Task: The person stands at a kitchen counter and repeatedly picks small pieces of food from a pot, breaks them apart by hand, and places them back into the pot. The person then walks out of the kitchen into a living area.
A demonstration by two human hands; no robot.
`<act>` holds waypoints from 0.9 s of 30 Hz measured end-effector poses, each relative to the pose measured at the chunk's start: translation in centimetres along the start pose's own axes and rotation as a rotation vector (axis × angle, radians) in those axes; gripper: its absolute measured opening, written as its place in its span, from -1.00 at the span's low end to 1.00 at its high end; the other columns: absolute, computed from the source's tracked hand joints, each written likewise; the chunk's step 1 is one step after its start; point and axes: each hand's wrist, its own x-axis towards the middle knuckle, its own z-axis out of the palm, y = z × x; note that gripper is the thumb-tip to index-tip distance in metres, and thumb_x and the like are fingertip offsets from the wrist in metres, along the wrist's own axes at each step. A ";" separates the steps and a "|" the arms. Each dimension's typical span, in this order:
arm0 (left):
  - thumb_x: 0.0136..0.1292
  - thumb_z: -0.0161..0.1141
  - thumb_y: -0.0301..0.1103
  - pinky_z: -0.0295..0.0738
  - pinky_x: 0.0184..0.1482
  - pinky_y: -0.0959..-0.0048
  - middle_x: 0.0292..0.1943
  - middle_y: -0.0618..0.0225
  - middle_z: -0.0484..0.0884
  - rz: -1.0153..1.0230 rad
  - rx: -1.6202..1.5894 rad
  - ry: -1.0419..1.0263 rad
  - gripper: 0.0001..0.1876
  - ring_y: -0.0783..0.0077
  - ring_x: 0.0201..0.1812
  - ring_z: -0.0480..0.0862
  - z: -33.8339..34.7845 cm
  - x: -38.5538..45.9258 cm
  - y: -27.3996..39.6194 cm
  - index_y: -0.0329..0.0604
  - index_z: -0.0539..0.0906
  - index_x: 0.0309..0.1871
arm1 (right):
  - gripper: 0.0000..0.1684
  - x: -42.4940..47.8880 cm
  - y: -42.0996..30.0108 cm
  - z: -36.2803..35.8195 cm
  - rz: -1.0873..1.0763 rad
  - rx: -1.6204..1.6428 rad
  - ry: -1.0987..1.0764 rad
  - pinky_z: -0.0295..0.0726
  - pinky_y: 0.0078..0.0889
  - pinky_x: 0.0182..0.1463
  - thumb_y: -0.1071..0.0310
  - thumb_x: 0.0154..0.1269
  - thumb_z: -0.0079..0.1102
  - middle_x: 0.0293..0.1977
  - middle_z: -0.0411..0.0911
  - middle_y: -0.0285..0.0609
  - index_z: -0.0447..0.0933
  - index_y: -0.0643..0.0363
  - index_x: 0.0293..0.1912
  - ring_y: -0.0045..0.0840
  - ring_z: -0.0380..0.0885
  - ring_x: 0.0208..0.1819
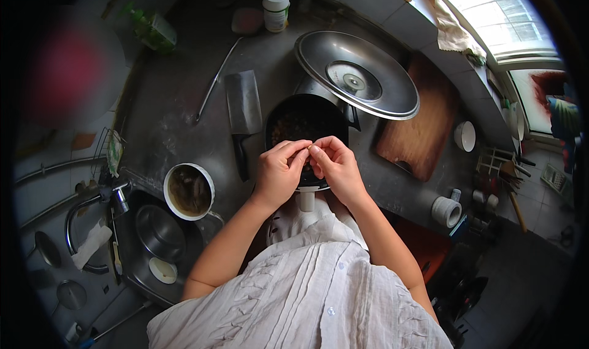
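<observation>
My left hand (281, 167) and my right hand (338, 165) meet fingertip to fingertip above a black pot (307, 104) with a pale handle (307, 201) towards me. Between the fingertips they pinch a tiny piece (311, 147), too small to identify. Inside the pot lie small brownish bits (285, 130), partly hidden by my hands. Left of the pot a cleaver (244, 103) lies flat, its black handle close to my left hand. Further left stands a white mug (212, 188) with brownish liquid and dark pieces in it.
Behind the pot is a large metal lid (395, 82), with a wooden cutting board (421, 133) to its right. A white bowl (464, 136) and a stone mortar (446, 212) stand at right. At left are a sink (131, 268) and faucet (69, 229). A metal rod (216, 80) lies beyond the cleaver.
</observation>
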 end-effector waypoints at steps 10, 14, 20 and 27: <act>0.29 0.16 -0.60 0.61 -0.31 0.59 -0.30 0.23 0.70 -0.066 -0.044 -0.025 -0.85 0.52 -0.38 0.69 0.5 0.2 0.5 -0.38 0.68 -0.12 | -0.80 -0.3 -0.4 0.0 -0.237 -0.472 0.065 0.39 -0.66 -0.44 0.32 0.47 0.04 -0.49 0.49 -0.33 0.44 0.28 -0.19 -0.73 0.37 -0.52; 0.31 0.14 -0.57 0.62 -0.28 0.55 -0.33 0.22 0.70 -0.086 -0.136 0.005 -0.85 0.50 -0.37 0.69 1.0 0.2 0.1 -0.38 0.67 -0.11 | -0.79 0.1 -0.7 -0.3 -0.060 -0.242 0.034 0.37 -0.68 -0.46 0.29 0.49 0.03 -0.49 0.48 -0.33 0.44 0.27 -0.18 -0.75 0.36 -0.52; 0.39 0.06 -0.56 0.65 -0.04 0.52 -0.18 0.25 0.68 -0.279 -0.471 -0.122 -0.79 0.50 -0.21 0.69 0.8 0.7 -0.4 -0.42 0.60 0.02 | -0.78 0.2 -0.9 -1.3 0.060 0.053 -0.004 0.40 -0.71 -0.42 0.27 0.46 0.07 -0.45 0.51 -0.30 0.47 0.26 -0.15 -0.74 0.40 -0.49; 0.39 0.02 -0.55 0.62 0.04 0.50 -0.10 0.21 0.65 -0.385 -0.606 -0.166 -0.78 0.47 -0.12 0.67 0.2 1.2 -0.4 -0.39 0.56 0.04 | -0.81 0.2 -1.1 -2.0 0.127 0.205 -0.027 0.51 -0.73 -0.31 0.33 0.42 0.11 -0.36 0.56 -0.27 0.49 0.27 -0.12 -0.73 0.51 -0.39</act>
